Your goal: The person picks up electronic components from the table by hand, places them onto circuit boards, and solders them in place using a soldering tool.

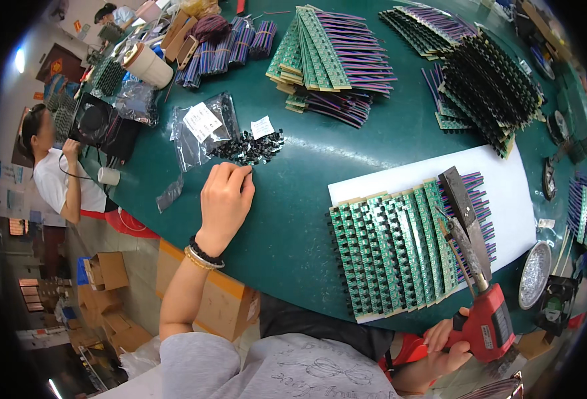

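Observation:
My left hand [227, 196] is closed, its thumb and fingertips pinched together at the near edge of a loose pile of small black components [257, 147]. Whatever sits between those fingertips is too small to make out. Low on the right, my right hand [445, 347] grips a red soldering gun [487, 327], its tip pointing up over the boards. A row of green circuit boards [386, 256] lies side by side on a white sheet [509, 176], with black parts along many of them. Across their right end rests a dark metal bar [465, 216], with purple wires beyond it.
Behind the pile lies a clear plastic bag [203, 130] with a white label. Stacked wired boards [320, 53] and dark board stacks [493, 86] stand farther back on the green table [280, 219]. A metal dish [535, 276] is at right. Another person [60, 173] sits at left.

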### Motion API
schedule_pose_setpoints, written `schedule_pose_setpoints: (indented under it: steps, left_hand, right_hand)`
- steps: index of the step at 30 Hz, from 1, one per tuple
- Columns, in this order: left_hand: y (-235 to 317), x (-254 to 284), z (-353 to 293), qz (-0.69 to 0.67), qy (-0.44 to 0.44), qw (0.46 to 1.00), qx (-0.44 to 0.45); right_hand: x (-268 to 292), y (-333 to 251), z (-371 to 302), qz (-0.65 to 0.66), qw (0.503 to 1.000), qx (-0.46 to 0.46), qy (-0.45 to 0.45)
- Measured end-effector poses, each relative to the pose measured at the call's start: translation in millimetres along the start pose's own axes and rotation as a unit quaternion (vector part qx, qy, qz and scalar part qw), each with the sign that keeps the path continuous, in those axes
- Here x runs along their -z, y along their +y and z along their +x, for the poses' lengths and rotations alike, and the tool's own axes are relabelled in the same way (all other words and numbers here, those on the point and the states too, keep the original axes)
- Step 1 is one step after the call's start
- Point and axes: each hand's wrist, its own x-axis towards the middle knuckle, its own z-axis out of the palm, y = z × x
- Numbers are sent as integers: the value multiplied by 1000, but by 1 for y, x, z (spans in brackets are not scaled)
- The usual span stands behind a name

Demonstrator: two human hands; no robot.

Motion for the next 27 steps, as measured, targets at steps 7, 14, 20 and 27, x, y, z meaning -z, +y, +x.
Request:
schedule_pose_setpoints:
  steps: [7,14,20,27]
  left_hand:
    - [14,9,14,-30,23,996,-80]
    - [175,42,-16,-439,-104,847,-281]
    - [211,39,-14,-476,-107,816,-310]
    - [209,35,-13,-503,-139,785,-335]
  right_hand:
    - [-5,-2,-2,54,999,-5,-6]
    - [-49,-14,-15,-100,976,-131,140]
    - [-53,-24,-15,-129,966,-175,139]
    - [-31,-23,-14,-131,975,-178,34]
